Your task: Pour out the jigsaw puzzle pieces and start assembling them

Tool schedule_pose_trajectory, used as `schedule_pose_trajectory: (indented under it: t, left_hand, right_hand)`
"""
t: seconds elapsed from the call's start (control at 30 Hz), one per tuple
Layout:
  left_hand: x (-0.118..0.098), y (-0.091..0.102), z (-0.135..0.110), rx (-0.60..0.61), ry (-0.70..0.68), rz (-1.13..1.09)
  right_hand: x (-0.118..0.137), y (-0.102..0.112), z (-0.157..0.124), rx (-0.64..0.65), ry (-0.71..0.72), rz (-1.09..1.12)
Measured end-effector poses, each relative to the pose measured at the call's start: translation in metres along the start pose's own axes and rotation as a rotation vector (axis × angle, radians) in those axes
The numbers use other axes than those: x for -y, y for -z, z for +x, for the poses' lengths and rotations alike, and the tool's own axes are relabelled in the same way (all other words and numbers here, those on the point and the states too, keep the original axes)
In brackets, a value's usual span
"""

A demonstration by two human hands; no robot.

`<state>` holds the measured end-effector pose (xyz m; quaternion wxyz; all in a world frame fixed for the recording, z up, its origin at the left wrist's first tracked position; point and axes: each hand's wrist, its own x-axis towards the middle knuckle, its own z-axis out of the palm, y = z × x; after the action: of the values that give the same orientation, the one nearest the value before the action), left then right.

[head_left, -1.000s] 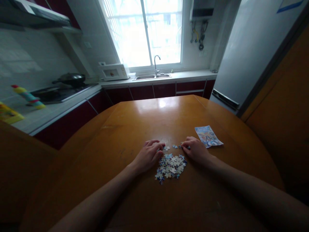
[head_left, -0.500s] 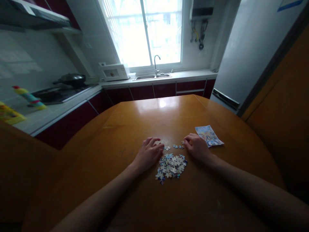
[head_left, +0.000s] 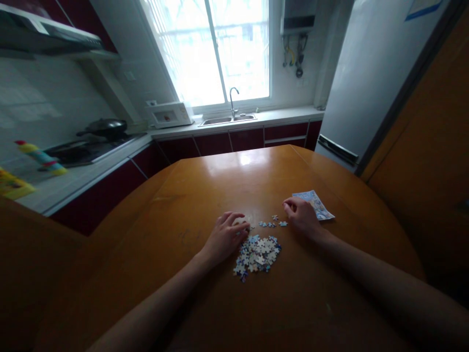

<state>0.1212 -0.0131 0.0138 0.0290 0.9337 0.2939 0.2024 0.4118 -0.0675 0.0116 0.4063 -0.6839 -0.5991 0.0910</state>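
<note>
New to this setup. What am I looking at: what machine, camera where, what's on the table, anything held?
No machine: these are a person's bare left hand and right hand. The view comes from one camera worn on the head, looking forward and down. On the wooden table lies a pile of jigsaw pieces, with a few loose pieces beyond it. The left hand is over some pieces beside the pile; the right is by a printed sheet. Whether either holds a piece, I can't tell.
</note>
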Motion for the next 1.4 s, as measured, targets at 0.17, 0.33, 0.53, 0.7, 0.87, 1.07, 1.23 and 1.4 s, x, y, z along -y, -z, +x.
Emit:
schedule_pose_trajectory:
  t: [0.17, 0.33, 0.53, 0.7, 0.87, 1.07, 1.23, 1.4]
  left_hand:
    - [-0.008, 0.000, 0.019, 0.043, -0.004, -0.039]
    - [-0.015, -0.001, 0.039, 0.095, -0.008, -0.031]
    - [-0.019, 0.001, 0.043, 0.078, 0.014, -0.038]
    - [-0.008, -0.007, 0.041, 0.055, 0.072, -0.221]
    - [0.004, -0.016, 0.041, 0.031, 0.121, -0.240]
    - [0.003, 0.007, 0.033, 0.007, 0.119, -0.369]
    - [-0.011, 0.022, -0.006, 0.050, -0.024, -0.376]
    - [-0.018, 0.025, -0.029, 0.212, -0.178, -0.251]
  right_hand:
    - [-0.002, -0.002, 0.001, 0.001, -0.007, 0.017]
    - [-0.007, -0.001, 0.003, -0.004, -0.014, 0.037]
    - [-0.008, 0.002, 0.006, -0.006, -0.005, 0.051]
    - [-0.006, 0.002, 0.005, 0.011, -0.008, 0.063]
    - [-0.003, 0.001, 0.003, 0.041, 0.013, 0.045]
    - [0.015, 0.007, -0.010, 0.287, 0.214, 0.074]
    - [0.033, 0.012, -0.030, 0.561, 0.360, -0.018]
    - [0.038, 0.011, -0.040, 0.645, 0.380, -0.018]
